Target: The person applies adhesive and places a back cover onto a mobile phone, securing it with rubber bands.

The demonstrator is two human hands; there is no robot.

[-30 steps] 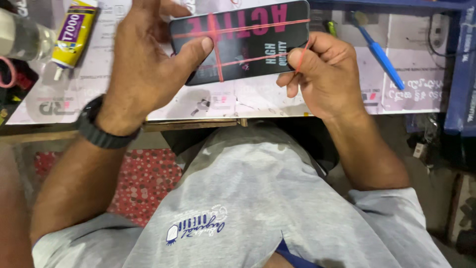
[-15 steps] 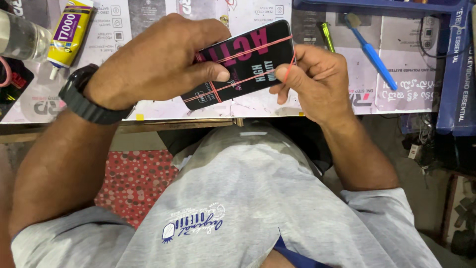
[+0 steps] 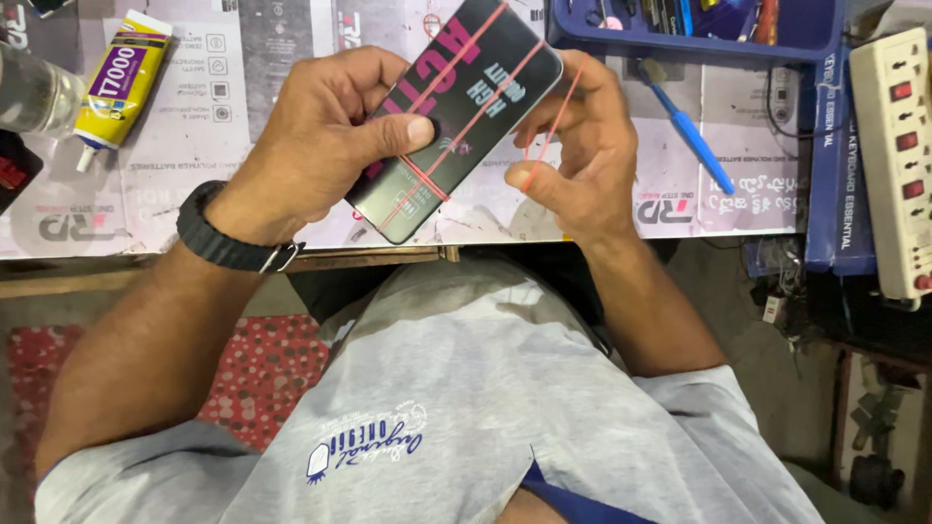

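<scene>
Phone (image 3: 456,116) | black, glossy, tilted, red rubber bands (image 3: 456,136) crossing it (pink lettering showed) | held above tabletop's (image 3: 194,126) near edge | left hand (image 3: 320,146) grasped it | right hand (image 3: 578,146) pinched a stretched band

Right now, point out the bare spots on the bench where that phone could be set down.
Bare mat lies between the glue tube and the left hand. A smaller patch sits right of the right hand, below the blue brush. The far edge is crowded by the blue tray; the power strip fills the right side.
</scene>
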